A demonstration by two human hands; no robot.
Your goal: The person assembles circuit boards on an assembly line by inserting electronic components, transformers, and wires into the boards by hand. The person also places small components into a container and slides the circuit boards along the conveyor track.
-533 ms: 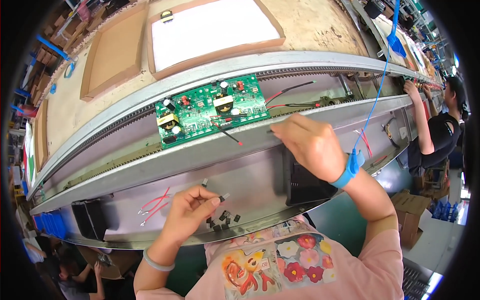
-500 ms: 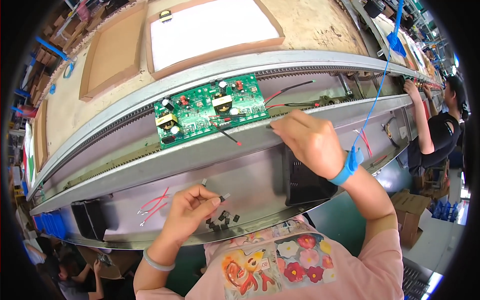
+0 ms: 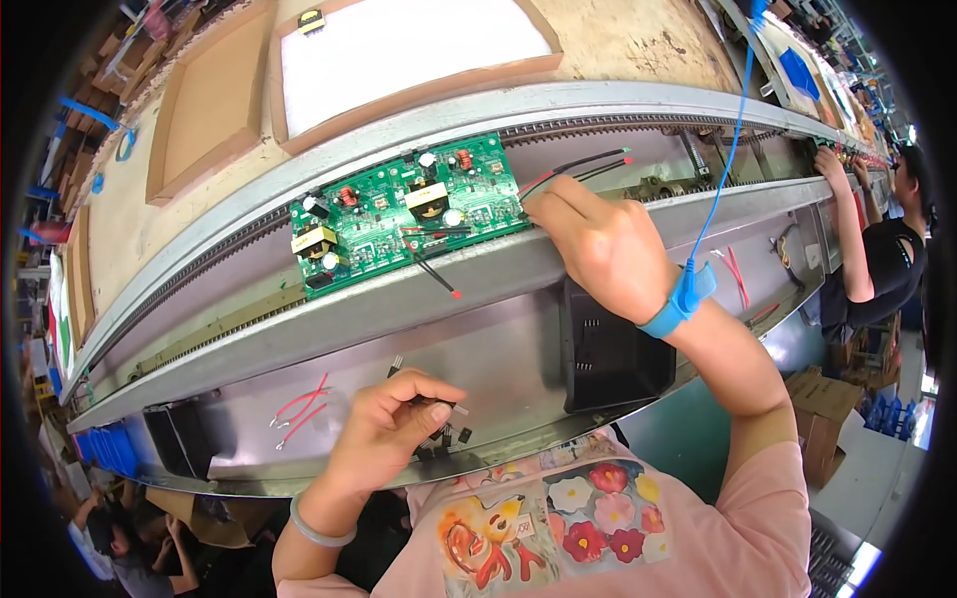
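My left hand (image 3: 391, 424) is closed in a pinch around a small black transistor (image 3: 446, 404), its metal legs poking out past the fingertips. Another transistor (image 3: 395, 367) shows just behind these fingers; whether it is held or lying there I cannot tell. Several loose black transistors (image 3: 463, 436) lie in the metal trough beneath this hand. The fingers of my right hand (image 3: 608, 239) are pressed together at the right end of a green circuit board (image 3: 374, 227), beside its lead wires (image 3: 588, 164). What they grip is hidden. The board spans the conveyor rails and carries yellow-wrapped transformers.
A black bin (image 3: 608, 349) stands in the trough below my right forearm, with red wires (image 3: 299, 411) farther left. A blue cord (image 3: 733, 164) runs from my wrist strap upward. Cardboard trays (image 3: 214, 110) lie beyond the conveyor. A co-worker (image 3: 877, 239) stands at the far right.
My right hand has moved up from the rail to the board's right end; the dark piece seen at its fingertips is now hidden. The left hand keeps its pinch, its fingers slightly shifted.
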